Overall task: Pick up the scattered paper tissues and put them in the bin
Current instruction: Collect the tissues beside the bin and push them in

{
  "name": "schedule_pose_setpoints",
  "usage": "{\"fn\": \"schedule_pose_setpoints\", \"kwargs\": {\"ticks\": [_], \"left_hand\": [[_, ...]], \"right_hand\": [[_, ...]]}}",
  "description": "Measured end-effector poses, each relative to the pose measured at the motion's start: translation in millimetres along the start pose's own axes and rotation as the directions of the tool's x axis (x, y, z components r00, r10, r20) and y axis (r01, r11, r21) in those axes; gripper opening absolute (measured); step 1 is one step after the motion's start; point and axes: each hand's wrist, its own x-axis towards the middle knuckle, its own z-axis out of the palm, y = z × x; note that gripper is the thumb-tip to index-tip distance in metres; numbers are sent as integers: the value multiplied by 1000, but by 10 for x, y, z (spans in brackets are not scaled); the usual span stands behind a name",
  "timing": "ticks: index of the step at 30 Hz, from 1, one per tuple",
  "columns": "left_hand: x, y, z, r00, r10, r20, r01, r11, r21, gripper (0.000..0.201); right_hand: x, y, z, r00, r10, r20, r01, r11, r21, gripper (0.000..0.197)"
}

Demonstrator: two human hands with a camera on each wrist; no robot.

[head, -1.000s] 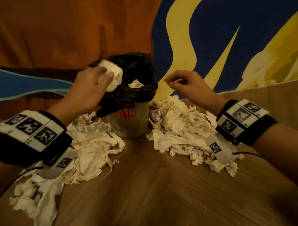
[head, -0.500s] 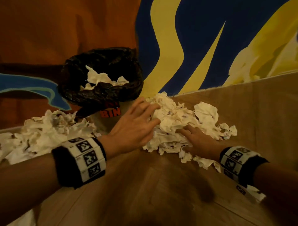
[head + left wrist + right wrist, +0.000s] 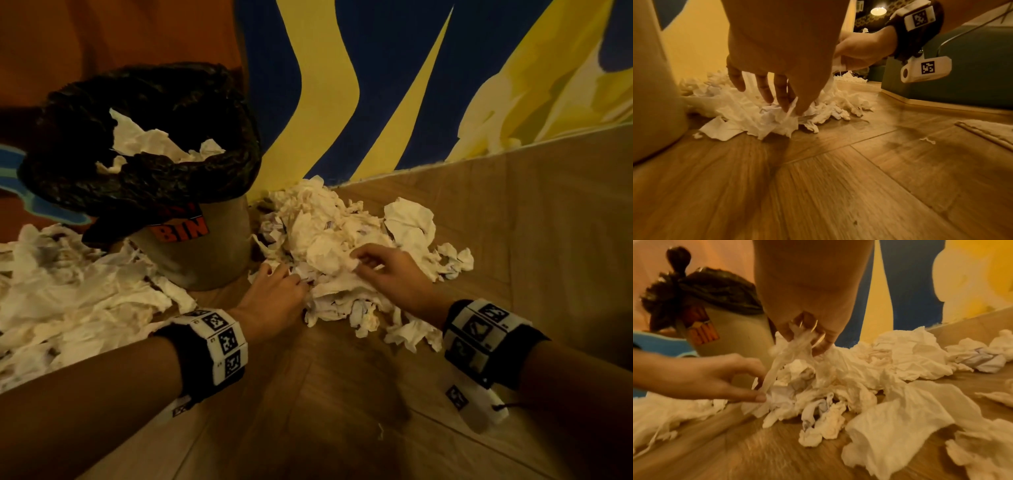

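Two hands (image 3: 274,298) in crumpled tissues (image 3: 329,240)

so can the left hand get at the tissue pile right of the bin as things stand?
Probably yes. The left hand is already at the pile, its fingers down among the tissues. Nothing lies between them; the bin stands clear to its left.

Dim warm light, motion blur, edge distortion
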Motion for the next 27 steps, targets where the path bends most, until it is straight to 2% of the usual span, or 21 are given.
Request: {"fn": "schedule_pose_setpoints", "kwargs": {"ticks": [2,4,5,6,7,8,10,14,15,17,19,22,24,27], "left_hand": [[-30,-93,-16,999,0,-50,-6,993,-120,40],[-78,-190,-79,994,-16,-111,-25,931,-364,28],[-110,-239,-126,987,-31,-157,-52,865,-499,18],[-152,-277,-188,979,-62,-196,-73,786,-614,17],[-193,-305,-256,969,-99,-225,-90,709,-700,25],[-233,-326,-335,959,-143,-245,-101,636,-765,30],[-297,-367,-521,935,-212,-284,-143,507,-850,37],[-364,-421,-885,871,-348,-348,-259,277,-925,38],[-376,-429,-969,849,-387,-360,-299,210,-931,40],[-430,-453,-1164,793,-464,-395,-390,111,-914,37],[-506,-508,-1369,726,-531,-437,-449,115,-886,35],[-693,-706,-1656,614,-627,-479,-491,172,-854,35],[-829,-867,-1813,539,-691,-481,-521,174,-836,33],[-1022,-1103,-1985,416,-751,-512,-535,253,-806,40]], "right_hand": [[33,-18,-101,996,39,-84,-26,988,155,11],[65,-55,-217,983,92,-157,-41,953,302,17],[83,-87,-272,974,129,-186,-51,925,376,25],[100,-131,-318,965,159,-207,-53,897,440,36],[130,-164,-359,957,184,-224,-52,868,494,43],[162,-203,-400,949,202,-242,-38,835,548,42],[227,-284,-480,942,209,-262,7,769,639,22],[325,-594,-536,968,112,-224,100,648,755,23],[341,-704,-529,972,71,-223,128,638,759,22],[377,-940,-499,967,-22,-255,194,711,676,20],[416,-1201,-479,959,-114,-258,243,797,553,21],[519,-1648,-457,956,-198,-216,278,846,455,29],[580,-1959,-427,943,-268,-195,327,847,418,29],[735,-2336,-357,931,-312,-189,364,814,452,22]]}}
